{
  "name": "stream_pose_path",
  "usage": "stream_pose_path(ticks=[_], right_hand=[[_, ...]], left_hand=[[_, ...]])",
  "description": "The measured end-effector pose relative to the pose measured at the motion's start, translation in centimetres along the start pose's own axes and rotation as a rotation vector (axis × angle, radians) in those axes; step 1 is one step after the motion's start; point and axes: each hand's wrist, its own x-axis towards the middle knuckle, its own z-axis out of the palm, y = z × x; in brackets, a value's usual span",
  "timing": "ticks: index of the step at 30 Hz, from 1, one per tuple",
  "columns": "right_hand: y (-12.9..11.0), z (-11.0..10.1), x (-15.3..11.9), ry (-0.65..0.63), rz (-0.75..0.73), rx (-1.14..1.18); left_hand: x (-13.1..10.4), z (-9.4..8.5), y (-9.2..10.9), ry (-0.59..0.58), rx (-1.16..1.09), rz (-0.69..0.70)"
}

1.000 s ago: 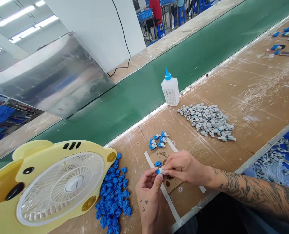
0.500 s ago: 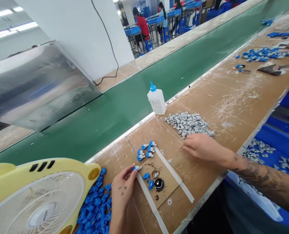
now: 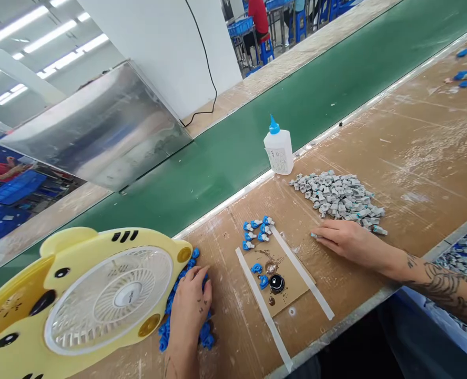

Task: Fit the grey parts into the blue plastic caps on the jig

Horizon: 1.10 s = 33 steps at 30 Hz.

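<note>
My left hand (image 3: 192, 300) lies palm down over a heap of blue pieces (image 3: 205, 334), thumb apart from the fingers; nothing shows in its grasp. My right hand (image 3: 346, 239) pinches a small grey piece (image 3: 314, 235) at its fingertips, just in front of the pile of grey pieces (image 3: 336, 195). Between the hands is a cardboard sheet (image 3: 292, 300) edged with white tape strips. On it are two loose blue pieces (image 3: 264, 281) and a small black round dish of dark liquid (image 3: 276, 283). Several joined blue-and-grey pieces (image 3: 263, 237) stand in two rows behind.
A yellow animal-shaped fan (image 3: 111, 295) lies at the left. A white bottle with a blue nozzle (image 3: 280, 150) stands beside the green conveyor belt (image 3: 217, 168). More grey pieces (image 3: 460, 255) are at the right, below the table edge. Beyond the belt, people sit at worktables.
My left hand has let go of a blue-and-grey piece beside the rows and moved left onto the blue heap. My right hand has drawn a grey piece from the pile. The view has swung left.
</note>
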Motion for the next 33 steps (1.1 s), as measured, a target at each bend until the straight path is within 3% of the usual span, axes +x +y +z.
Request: stream_pose_path(ticks=[3,7,13,17,21,25,29,33], right_hand=[[-1.0,0.9,0.2,0.01,-0.021,0.121],[-2.4,1.5,0.6,0.008,-0.066,0.247],[-3.5,1.7,0.9,0.06,-0.026,0.39],[-4.0,1.9,1.2,0.101,-0.06,0.435],[-4.3,2.1,1.5,0.129,-0.1,0.466],[-4.3,2.3,1.6,0.177,-0.102,0.486],[-4.1,2.3,1.5,0.194,-0.103,0.515],[-4.0,2.5,1.4,0.22,-0.122,0.55]], left_hand=[[0.3,-0.3,-1.6,-0.086,0.032,0.029],[0.5,0.2,-0.4,-0.059,-0.06,0.027],[-2.9,1.4,5.3,0.039,-0.981,-0.301],[-5.1,2.5,7.8,0.089,-1.26,-0.404],[-6.3,3.4,8.3,0.11,-1.216,-0.495],[-7.0,3.5,8.4,0.057,-1.173,-0.513],[-7.6,3.7,8.5,-0.01,-0.93,-0.415],[-8.0,4.4,8.6,-0.091,-0.658,-0.21]])
